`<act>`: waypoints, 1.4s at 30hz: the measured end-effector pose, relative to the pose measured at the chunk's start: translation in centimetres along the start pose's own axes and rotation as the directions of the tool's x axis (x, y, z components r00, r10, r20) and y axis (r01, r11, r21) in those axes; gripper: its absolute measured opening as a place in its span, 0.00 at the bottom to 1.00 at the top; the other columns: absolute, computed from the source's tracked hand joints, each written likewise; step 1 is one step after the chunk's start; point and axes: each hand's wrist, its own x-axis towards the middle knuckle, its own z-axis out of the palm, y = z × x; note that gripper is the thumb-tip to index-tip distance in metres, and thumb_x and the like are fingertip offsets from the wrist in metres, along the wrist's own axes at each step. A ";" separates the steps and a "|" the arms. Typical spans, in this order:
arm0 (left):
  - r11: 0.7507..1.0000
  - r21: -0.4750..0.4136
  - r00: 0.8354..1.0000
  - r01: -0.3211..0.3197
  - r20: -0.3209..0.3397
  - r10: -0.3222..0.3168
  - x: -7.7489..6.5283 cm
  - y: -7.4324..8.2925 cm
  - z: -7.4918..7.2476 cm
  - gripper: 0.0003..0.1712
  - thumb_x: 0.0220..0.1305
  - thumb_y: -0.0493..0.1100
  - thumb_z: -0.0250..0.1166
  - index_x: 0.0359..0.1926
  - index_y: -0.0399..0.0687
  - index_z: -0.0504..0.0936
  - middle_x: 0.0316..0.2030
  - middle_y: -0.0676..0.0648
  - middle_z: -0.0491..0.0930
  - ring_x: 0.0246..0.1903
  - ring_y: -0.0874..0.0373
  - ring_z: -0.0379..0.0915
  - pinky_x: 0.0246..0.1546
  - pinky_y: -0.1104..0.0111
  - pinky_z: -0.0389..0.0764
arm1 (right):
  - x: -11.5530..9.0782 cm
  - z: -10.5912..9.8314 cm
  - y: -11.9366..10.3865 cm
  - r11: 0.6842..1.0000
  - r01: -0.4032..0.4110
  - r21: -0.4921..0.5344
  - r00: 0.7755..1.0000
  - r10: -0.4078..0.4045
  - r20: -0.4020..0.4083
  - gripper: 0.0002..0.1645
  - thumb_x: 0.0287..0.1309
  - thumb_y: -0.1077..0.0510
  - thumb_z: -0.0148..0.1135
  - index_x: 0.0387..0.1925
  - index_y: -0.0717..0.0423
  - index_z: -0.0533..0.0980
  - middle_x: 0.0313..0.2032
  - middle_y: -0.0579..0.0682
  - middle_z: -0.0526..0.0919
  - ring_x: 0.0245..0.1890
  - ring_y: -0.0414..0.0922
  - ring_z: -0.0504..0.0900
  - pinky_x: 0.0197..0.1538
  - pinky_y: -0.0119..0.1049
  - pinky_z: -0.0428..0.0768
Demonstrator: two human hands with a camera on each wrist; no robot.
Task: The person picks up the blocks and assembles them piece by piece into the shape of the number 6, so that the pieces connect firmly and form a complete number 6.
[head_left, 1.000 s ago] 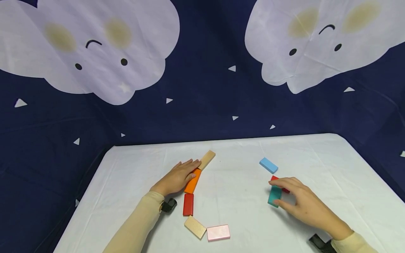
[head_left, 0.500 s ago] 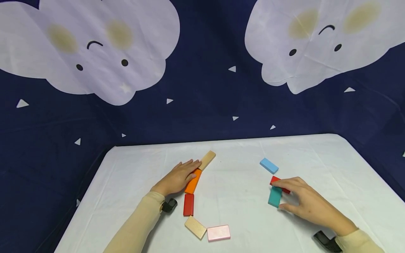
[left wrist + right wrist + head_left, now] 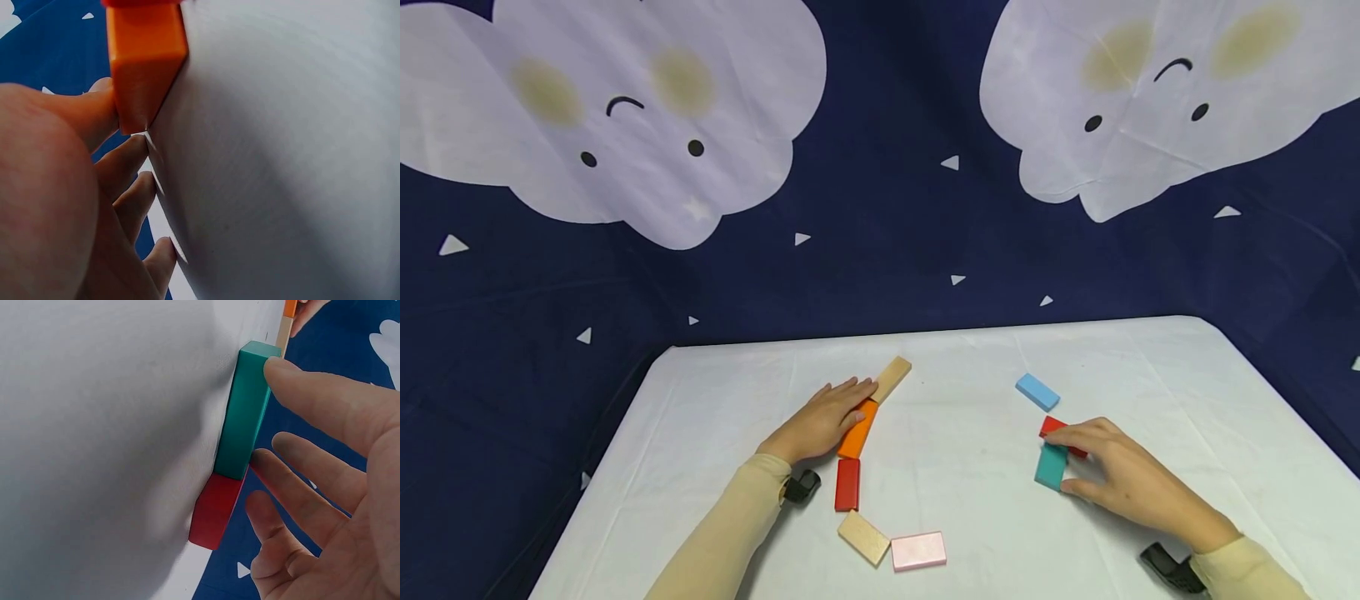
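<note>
Resting unclenched on orange rectangular block [image 3: 857, 443], left hand [image 3: 816, 423] has fingertips at pale wooden block [image 3: 894, 376] beyond. Well to its right, teal rectangular block [image 3: 1050, 467] lies just left of right hand [image 3: 1131, 483], clearly nearer one; long axis runs roughly thumb to fingertips. Right fingers relaxed, loosely arched; thumb touches near corner, red rectangular block [image 3: 1051, 426] meets far end.
</note>
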 end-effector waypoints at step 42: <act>1.000 -0.005 1.000 0.001 -0.004 -0.001 0.0 -0.2 0.1 0.30 0.79 0.49 0.51 0.78 0.51 0.60 0.75 0.47 0.61 0.76 0.49 0.51 0.75 0.48 0.47 | 0.8 0.5 -2.8 0.984 -0.174 -0.041 0.985 0.174 0.005 0.41 0.40 0.41 0.82 0.54 0.58 0.80 0.51 0.51 0.81 0.50 0.47 0.76 0.51 0.51 0.79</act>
